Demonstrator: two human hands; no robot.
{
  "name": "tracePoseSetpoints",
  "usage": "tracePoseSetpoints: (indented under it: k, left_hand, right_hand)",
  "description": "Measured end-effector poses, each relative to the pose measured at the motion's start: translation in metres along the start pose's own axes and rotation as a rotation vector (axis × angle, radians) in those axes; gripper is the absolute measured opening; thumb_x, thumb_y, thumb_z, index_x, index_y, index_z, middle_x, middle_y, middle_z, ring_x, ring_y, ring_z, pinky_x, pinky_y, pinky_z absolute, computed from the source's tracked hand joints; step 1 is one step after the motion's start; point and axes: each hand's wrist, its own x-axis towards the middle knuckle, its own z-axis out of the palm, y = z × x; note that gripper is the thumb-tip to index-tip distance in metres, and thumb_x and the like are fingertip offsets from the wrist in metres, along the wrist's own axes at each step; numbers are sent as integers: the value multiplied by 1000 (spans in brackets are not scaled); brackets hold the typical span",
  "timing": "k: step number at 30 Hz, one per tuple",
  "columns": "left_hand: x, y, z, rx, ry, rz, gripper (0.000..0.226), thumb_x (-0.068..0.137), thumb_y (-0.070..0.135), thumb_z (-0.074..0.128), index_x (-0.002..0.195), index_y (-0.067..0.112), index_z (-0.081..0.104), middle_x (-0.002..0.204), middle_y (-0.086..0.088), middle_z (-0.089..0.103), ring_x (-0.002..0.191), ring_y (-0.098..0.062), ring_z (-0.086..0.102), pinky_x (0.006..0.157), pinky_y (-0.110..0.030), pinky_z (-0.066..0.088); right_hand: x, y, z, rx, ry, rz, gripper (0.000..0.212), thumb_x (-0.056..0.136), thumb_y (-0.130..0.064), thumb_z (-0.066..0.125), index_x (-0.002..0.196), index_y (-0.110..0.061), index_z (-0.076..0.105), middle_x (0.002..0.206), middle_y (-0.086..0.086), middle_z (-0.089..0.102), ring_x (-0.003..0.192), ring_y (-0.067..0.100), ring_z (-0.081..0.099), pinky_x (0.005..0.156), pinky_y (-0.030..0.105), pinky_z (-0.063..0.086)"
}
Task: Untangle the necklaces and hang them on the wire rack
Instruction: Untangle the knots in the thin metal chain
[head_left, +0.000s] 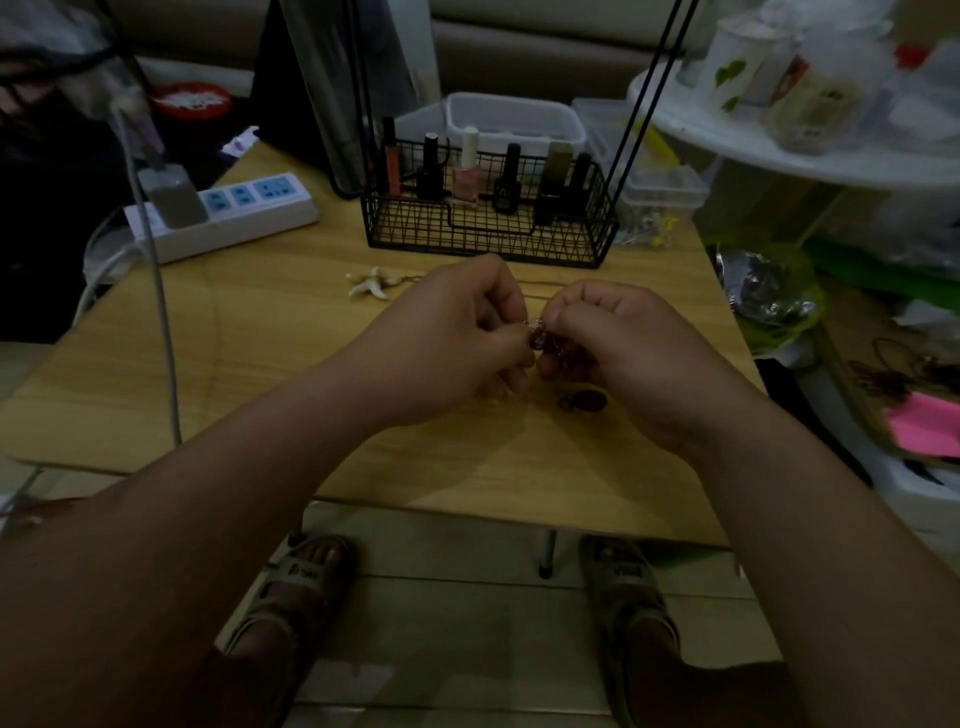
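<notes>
Necklace tangle (540, 340) pinched between curled fingers of left hand (457, 332) and right hand (618, 343), just above table (260, 353). Dark pendant (584, 401) lies below right hand, starfish pendant (370, 283) near left. Wire rack (415, 228) behind holds upright nail polish bottles (464, 179); clear tub (514, 122) behind it, contents unclear.

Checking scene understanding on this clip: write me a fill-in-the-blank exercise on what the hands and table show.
1. The left hand and the right hand both pinch the small beaded necklace tangle held ____ them.
2. The pale ____-shaped pendant lies on the light wooden table.
3. The black wire rack holds upright bottles of ____ polish.
Missing words: between; starfish; nail.
</notes>
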Motion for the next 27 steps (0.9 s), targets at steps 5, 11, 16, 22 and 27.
tracePoseSetpoints:
  k: [5,11,16,22,27]
  left_hand:
    - [0,-1,-2,-87,28,-8,3,102,6,62,105,6,62,87,-9,77,82,-15,78,72,-36,66]
    - [1,-2,-2,-35,84,6,4,103,13,63,100,12,60,82,-8,77,77,-16,78,72,-43,66]
    - [-1,-2,1,15,37,50,4,106,16,56,103,14,56,83,-8,77,74,-18,77,67,-41,65]
    - [-2,-4,2,85,-6,50,3,107,18,54,104,18,53,84,-2,77,72,-13,76,61,-33,62]
    - [-2,-6,4,172,21,110,6,104,16,61,99,20,60,83,5,77,66,-7,74,57,-27,57]
  right_hand:
    - [-1,-1,-6,4,-39,-49,6,95,-19,71,97,-13,72,90,13,73,78,19,64,77,40,53]
    - [-4,0,-6,-133,-50,-81,14,90,-18,78,101,-11,72,100,20,73,78,19,66,74,41,59]
    - [-4,0,-5,-158,-63,-126,11,93,-22,76,101,-16,73,98,22,71,79,29,65,73,47,55]
    - [-4,-2,-8,-114,-15,-90,9,95,-23,73,99,-15,73,88,4,72,75,15,63,76,46,58]
    - [-7,-6,-5,-154,7,-73,9,96,-25,69,98,-17,73,98,8,76,80,16,67,82,59,58]
